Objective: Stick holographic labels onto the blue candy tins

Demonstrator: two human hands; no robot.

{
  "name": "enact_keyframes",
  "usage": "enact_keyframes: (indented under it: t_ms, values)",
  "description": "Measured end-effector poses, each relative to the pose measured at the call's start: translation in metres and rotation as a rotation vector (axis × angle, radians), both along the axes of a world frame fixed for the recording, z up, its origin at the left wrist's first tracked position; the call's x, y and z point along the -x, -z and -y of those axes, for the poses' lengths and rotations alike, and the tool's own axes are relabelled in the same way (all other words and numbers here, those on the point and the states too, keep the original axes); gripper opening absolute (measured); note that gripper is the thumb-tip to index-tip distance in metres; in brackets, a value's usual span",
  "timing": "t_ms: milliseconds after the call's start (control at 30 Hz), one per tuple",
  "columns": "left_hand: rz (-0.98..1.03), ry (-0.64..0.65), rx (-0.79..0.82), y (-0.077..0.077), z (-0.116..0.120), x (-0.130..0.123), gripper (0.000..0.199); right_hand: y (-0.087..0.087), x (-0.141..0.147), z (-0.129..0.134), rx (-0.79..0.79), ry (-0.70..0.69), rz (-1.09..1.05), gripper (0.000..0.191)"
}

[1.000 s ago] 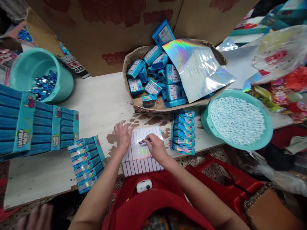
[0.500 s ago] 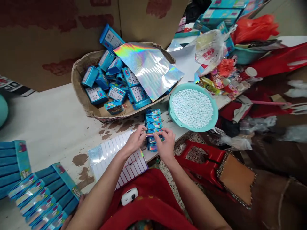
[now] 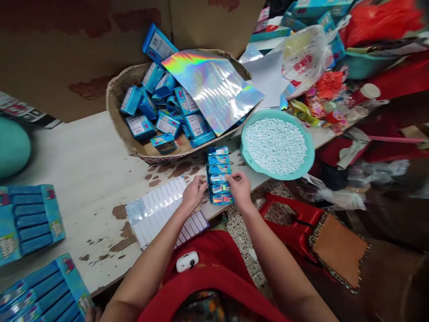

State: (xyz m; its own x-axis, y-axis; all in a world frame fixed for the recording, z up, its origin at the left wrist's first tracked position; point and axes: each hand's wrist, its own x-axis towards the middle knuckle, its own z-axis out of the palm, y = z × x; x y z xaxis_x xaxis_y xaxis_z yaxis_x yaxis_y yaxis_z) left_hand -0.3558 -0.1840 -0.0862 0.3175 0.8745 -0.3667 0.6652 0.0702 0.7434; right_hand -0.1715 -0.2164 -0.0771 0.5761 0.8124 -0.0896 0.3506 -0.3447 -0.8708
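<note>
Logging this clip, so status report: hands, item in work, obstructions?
Both hands, left and right, at the row of small blue boxes. Sticker sheet partly under left forearm. Nothing seen blocking the row.

You are at an improvised packing workshop, a small hand-assembly spot. What shows it is the quantity of like goods: a cut-down cardboard box (image 3: 117,134) heaped with loose blue packets (image 3: 137,126), filled display trays (image 3: 31,221) of the same blue at your left, and a teal basin (image 3: 246,154) full of small pale pieces. A sheet of blank strip labels (image 3: 157,201) lies on your long white desk (image 3: 80,152), whose surface is worn and blotched brown. Behind it stands big brown cardboard (image 3: 87,53). Plastic bags, cups and wrappers crowd the far end, and beside you a red plastic stool (image 3: 303,208) stands on a speckled floor (image 3: 236,232).
</note>
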Motion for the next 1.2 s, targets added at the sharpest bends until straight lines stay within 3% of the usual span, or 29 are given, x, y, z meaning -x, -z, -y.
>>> enact_keyframes:
  t_ms: [67, 167, 233, 300, 433, 600, 767, 933, 1100, 1200]
  values:
    - [-0.14, 0.001, -0.09, -0.009, -0.002, 0.051, 0.019, -0.011, 0.005, 0.002, -0.021, 0.039, 0.035, 0.022]
    - [-0.554, -0.076, -0.159, -0.015, 0.001, 0.141, 0.033, -0.033, 0.037, 0.011, -0.174, 0.033, 0.331, 0.021]
    - [-0.754, -0.104, -0.098, -0.01, 0.009, 0.187, 0.041, -0.04, 0.074, 0.018, -0.245, -0.146, 0.399, 0.017]
    - [-0.808, -0.126, -0.053, -0.003, 0.017, 0.21, 0.032, -0.034, 0.119, 0.025, -0.255, -0.408, 0.33, 0.013]
    - [-0.616, -0.26, 0.001, 0.0, 0.028, 0.211, 0.016, 0.003, 0.198, 0.025, -0.188, -0.804, 0.18, 0.021]
    - [-0.302, -0.286, -0.039, -0.022, 0.028, 0.202, 0.027, 0.03, 0.246, 0.012, -0.15, -1.018, 0.286, 0.055]
    - [-0.379, -0.281, -0.032, -0.025, 0.018, 0.202, 0.027, 0.034, 0.245, 0.016, -0.178, -1.123, 0.396, 0.051]
    - [-0.463, -0.226, -0.024, -0.017, 0.01, 0.203, 0.03, 0.026, 0.222, 0.019, -0.233, -1.097, 0.445, 0.021]
    - [-0.388, -0.159, -0.04, -0.025, 0.007, 0.194, 0.025, 0.009, 0.212, 0.001, -0.236, -1.005, 0.422, 0.033]
    - [-0.283, -0.131, -0.127, -0.031, 0.007, 0.188, 0.026, 0.01, 0.216, -0.008, -0.232, -1.044, 0.431, 0.044]
